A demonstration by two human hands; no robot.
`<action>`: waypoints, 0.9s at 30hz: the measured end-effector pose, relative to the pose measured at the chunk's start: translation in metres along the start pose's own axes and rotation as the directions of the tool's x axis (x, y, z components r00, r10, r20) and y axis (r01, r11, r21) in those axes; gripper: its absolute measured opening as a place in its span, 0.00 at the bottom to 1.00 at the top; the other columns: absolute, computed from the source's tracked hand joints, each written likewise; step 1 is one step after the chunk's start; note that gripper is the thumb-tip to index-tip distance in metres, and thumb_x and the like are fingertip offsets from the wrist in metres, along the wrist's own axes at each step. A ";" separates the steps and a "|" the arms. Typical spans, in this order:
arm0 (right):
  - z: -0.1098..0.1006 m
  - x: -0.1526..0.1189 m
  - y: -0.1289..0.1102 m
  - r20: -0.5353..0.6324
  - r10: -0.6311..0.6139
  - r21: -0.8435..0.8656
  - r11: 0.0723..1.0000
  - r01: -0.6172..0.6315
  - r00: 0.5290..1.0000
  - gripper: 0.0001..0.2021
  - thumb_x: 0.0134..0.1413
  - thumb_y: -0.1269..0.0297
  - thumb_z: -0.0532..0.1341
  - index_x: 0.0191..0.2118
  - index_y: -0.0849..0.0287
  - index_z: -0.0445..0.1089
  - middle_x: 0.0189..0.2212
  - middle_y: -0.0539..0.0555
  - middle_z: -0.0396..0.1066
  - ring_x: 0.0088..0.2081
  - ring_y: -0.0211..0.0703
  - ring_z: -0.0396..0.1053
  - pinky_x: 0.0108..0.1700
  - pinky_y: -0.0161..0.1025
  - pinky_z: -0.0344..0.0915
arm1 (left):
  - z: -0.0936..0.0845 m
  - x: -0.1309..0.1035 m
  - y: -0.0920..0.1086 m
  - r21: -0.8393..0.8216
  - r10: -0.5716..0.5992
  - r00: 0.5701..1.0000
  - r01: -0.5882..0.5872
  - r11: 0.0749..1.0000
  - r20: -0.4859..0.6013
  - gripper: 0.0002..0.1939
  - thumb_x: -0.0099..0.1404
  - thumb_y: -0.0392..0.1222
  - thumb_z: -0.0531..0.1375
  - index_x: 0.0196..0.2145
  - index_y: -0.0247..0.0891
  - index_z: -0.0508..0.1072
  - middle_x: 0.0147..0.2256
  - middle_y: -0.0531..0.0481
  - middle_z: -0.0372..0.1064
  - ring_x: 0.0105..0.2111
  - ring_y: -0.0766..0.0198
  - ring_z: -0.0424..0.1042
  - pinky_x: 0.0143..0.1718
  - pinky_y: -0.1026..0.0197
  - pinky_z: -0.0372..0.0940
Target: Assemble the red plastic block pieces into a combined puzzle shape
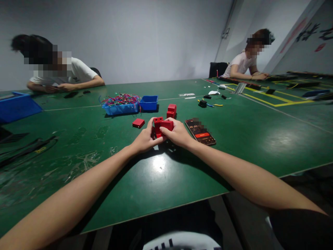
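Observation:
Just above the green table (197, 180), both my hands meet around red box-shaped parts. My left hand (146, 139) is closed on a red block (158, 121) with two round holes in its top. Between the thumb and fingers of my right hand (179, 132) is a flat red piece (167, 124), held against that block. Whether the two are joined cannot be made out. A flat red square part (138, 123) lies beyond my left hand. Behind my right hand stands another red block (171, 110). A phone (200, 132) with a running timer display lies right of my right hand.
Past my hands sit a blue tray (121, 109) heaped with coloured wires and a smaller blue bin (149, 103). A large blue bin (19, 106) is at left. Pliers (218, 105) and a black part (202, 103) lie at right. Two people sit across the table.

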State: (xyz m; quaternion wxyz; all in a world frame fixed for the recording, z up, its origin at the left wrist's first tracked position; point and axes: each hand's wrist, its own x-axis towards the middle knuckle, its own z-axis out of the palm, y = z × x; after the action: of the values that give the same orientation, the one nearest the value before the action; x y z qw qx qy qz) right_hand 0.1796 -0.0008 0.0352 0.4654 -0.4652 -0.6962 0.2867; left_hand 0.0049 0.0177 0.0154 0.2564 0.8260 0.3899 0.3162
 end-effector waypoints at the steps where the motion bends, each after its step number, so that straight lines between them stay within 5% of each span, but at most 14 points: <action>1: 0.000 0.000 0.000 0.001 -0.002 -0.003 1.000 0.002 1.000 0.08 0.49 0.60 0.60 0.34 0.59 0.66 0.27 0.49 0.68 0.28 0.38 0.65 0.34 0.35 0.62 | 0.000 0.000 0.000 -0.004 0.001 1.000 -0.001 1.000 0.000 0.45 0.58 0.52 0.62 0.64 0.33 0.44 0.38 0.44 0.73 0.31 0.58 0.74 0.34 0.60 0.67; 27: 0.001 0.000 -0.001 -0.044 0.068 -0.010 0.998 -0.068 0.997 0.08 0.46 0.61 0.60 0.31 0.60 0.67 0.24 0.48 0.67 0.26 0.36 0.64 0.31 0.33 0.60 | 0.000 0.000 -0.002 0.004 -0.008 1.000 0.008 1.000 0.025 0.45 0.58 0.51 0.62 0.64 0.32 0.44 0.38 0.44 0.73 0.33 0.56 0.74 0.36 0.58 0.68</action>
State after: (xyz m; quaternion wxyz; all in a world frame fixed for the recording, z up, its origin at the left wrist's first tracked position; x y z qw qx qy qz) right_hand 0.1782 -0.0010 0.0352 0.4679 -0.4973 -0.6712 0.2883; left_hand 0.0035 0.0187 0.0139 0.2609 0.8290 0.3904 0.3039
